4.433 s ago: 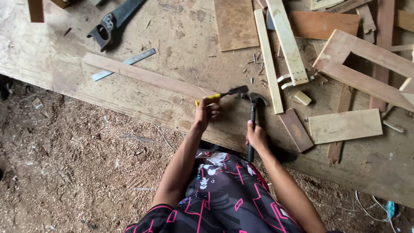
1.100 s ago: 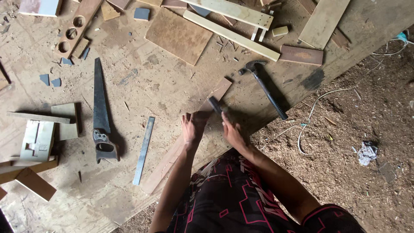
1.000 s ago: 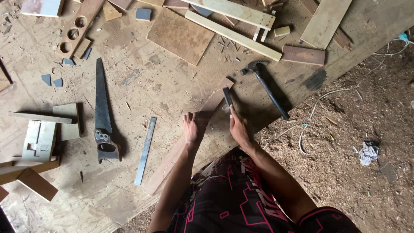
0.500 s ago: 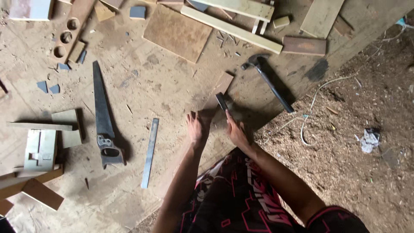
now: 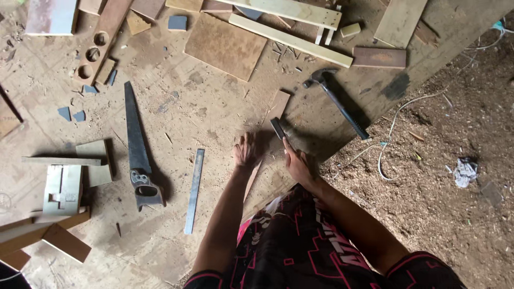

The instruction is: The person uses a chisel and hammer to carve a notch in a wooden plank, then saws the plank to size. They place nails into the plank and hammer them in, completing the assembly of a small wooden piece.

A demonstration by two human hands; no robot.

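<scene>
At frame centre the left hand [image 5: 247, 151] is pressed flat, fingers spread, on a long wood strip [image 5: 267, 134]. The right hand [image 5: 296, 163] is closed round a small dark tool [image 5: 278, 128], now raised at the strip's upper end; a second ago it was held lower by the left hand. The hammer [image 5: 336, 101], gripped seconds earlier, is seen lying free to the upper right. Saw [image 5: 138, 150] and ruler [image 5: 194, 190] are left untouched at left. No containers are seen; a holed board [image 5: 99, 45] sits upper left.
</scene>
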